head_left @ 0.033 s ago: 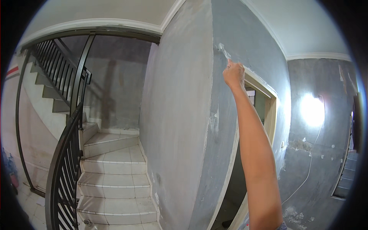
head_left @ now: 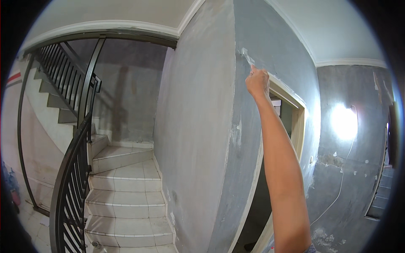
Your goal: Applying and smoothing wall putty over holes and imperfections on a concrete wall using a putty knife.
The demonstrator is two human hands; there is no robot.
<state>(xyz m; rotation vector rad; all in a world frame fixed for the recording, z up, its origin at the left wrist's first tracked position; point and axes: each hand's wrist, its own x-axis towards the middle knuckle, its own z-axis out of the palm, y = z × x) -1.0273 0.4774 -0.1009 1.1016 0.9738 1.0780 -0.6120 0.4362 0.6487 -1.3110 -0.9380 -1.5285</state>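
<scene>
High on the grey wall, between its corner edge and a doorway, my right hand is raised at the end of an outstretched arm. Its fingers are closed around a putty knife. The blade, whitish as if smeared with filler, points up and left and appears to touch the wall. A pale patch shows at the blade's tip. The handle is mostly hidden inside my fist. My left hand is out of the picture.
Right beside my forearm is a doorway with a cream frame. A bright lamp hangs on the far right wall, with a white cable trailing down. At left, white tiled stairs rise behind a dark metal railing.
</scene>
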